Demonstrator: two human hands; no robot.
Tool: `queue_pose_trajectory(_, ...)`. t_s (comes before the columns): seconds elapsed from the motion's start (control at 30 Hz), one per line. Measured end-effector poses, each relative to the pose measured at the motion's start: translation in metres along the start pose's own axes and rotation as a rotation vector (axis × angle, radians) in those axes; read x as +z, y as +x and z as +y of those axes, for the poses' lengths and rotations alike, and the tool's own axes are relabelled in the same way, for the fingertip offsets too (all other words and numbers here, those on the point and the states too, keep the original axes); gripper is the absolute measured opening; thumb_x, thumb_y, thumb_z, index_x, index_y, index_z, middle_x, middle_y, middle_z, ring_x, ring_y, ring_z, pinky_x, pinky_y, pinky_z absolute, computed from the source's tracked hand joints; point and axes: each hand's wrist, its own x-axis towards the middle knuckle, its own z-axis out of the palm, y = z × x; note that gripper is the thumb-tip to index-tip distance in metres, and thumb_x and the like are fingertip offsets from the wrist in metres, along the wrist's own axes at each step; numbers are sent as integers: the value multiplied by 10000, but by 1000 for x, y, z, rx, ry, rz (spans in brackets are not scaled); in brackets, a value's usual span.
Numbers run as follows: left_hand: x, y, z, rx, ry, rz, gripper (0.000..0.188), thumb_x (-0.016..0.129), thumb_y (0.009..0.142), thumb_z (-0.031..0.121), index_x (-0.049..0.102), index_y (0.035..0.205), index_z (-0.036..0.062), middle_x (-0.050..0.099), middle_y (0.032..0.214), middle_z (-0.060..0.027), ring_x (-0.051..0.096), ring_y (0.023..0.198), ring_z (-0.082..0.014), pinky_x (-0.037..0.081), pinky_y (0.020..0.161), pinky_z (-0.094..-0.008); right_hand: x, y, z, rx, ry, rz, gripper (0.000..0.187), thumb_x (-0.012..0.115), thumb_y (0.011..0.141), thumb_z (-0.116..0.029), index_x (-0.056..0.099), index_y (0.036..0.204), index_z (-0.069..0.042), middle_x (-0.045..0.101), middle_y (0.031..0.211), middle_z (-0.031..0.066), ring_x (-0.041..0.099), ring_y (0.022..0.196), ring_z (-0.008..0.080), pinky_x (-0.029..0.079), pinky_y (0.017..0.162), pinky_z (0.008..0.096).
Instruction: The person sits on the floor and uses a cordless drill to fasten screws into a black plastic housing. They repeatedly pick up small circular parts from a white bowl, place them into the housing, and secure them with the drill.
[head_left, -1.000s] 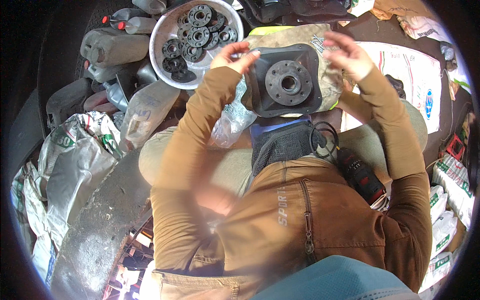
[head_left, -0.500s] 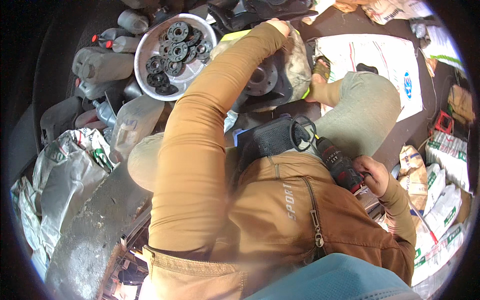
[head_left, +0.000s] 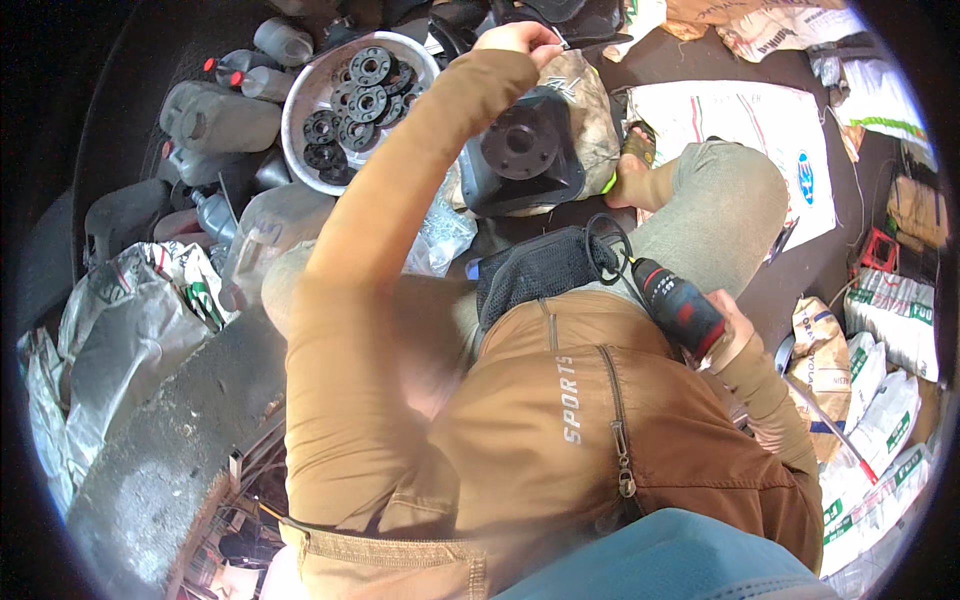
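Note:
My left hand (head_left: 520,42) is stretched out to the far side, its fingers pinched together at the edge of some black plastic parts (head_left: 585,22). Whatever it grips is too small to make out. Just nearer lies a square black plastic piece (head_left: 478,165) with a round holed flange (head_left: 520,143) on top, resting on a pale, stained cloth-like bundle (head_left: 590,120). By my right thigh, my right hand (head_left: 735,328) is closed round a black and red power screwdriver (head_left: 675,300), which points away and to the left. A black cable loops from its front end.
A white round basket (head_left: 300,160) holding several black flanges (head_left: 368,103) stands far left. Beside it are plastic jugs (head_left: 225,120) and a crumpled white sack (head_left: 130,340). A flat white sack (head_left: 740,120) lies far right, with more sacks (head_left: 880,410) at the right.
My left hand has moved left and slightly farther away, uncovering more of the square black piece. The power screwdriver has shifted slightly away from me, my right hand with it.

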Motion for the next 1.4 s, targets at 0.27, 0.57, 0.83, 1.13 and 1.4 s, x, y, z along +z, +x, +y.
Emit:
queue_pose_trajectory(0.27, -31, -126, -6, -306, -1098, 138, 274, 655, 875, 201, 609, 1063, 7, 658, 952, -87, 634, 824, -165, 532, 793, -315, -90, -13, -83, -58, 270, 60, 509, 694, 614, -21, 585, 1110, 13, 643, 1006, 81, 610, 869, 180, 495, 805, 324)
queue_pose_trajectory(0.57, 16, -106, -26, -104, -934, 71, 192, 669, 863, 124, 644, 1017, 11, 664, 964, -71, 625, 804, -135, 501, 774, -237, -72, 38, -139, -88, 521, -88, 726, 655, 580, -90, 461, 1266, 48, 565, 684, 78, 567, 573, 191, 506, 592, 319)
queue_pose_trajectory(0.83, 8, -103, -21, 636, -241, 334, 136, 675, 801, 64, 672, 937, 59, 665, 909, -66, 627, 846, -223, 486, 772, -312, -85, 41, -164, -180, 39, -95, 324, 664, 767, -92, 585, 1074, -25, 607, 780, 43, 567, 641, 137, 462, 535, 277)
queue_pose_trajectory(1.13, 4, -106, -13, 656, -213, 372, 123, 684, 781, 63, 672, 903, 60, 673, 888, -65, 634, 851, -232, 484, 774, -319, -90, 59, -144, -324, -73, -141, 565, 506, 696, 60, 517, 1249, -55, 531, 686, 19, 480, 538, 92, 385, 470, 217)
queue_pose_trajectory(1.4, 5, -107, -15, 691, -131, 341, 170, 695, 748, 62, 676, 917, 62, 669, 906, -69, 632, 856, -247, 493, 786, -332, -92, 66, -148, -628, -645, -28, 562, 494, 675, 110, 557, 1209, -54, 550, 692, 41, 474, 473, 102, 395, 438, 235)
